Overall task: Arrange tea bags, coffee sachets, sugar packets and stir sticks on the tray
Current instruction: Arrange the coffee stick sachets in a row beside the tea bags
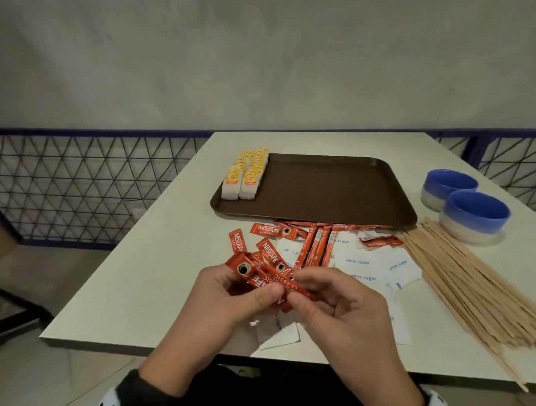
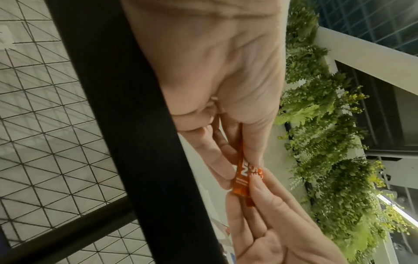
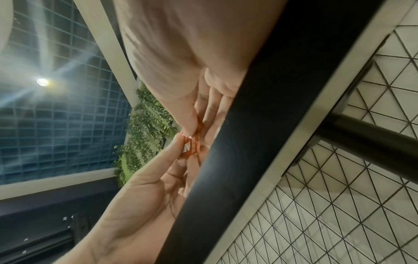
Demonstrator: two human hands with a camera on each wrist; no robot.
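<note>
Both hands hold a small bunch of red coffee sachets (image 1: 267,280) above the table's near edge. My left hand (image 1: 224,296) grips the bunch from the left, and my right hand (image 1: 326,302) pinches its right end. The wrist views show the sachets (image 2: 243,176) (image 3: 189,148) between thumbs and fingers. More red sachets (image 1: 315,247) lie loose in front of the brown tray (image 1: 332,187). Two rows of yellow-tagged tea bags (image 1: 246,173) stand at the tray's left end. White sugar packets (image 1: 363,263) lie spread under and beside the sachets. Wooden stir sticks (image 1: 470,285) fan out on the right.
Two blue-and-white bowls (image 1: 475,215) stand right of the tray, close to the stick heap. The white table (image 1: 152,259) ends just under my hands. A dark wire-mesh railing (image 1: 84,187) runs behind and to the left of the table.
</note>
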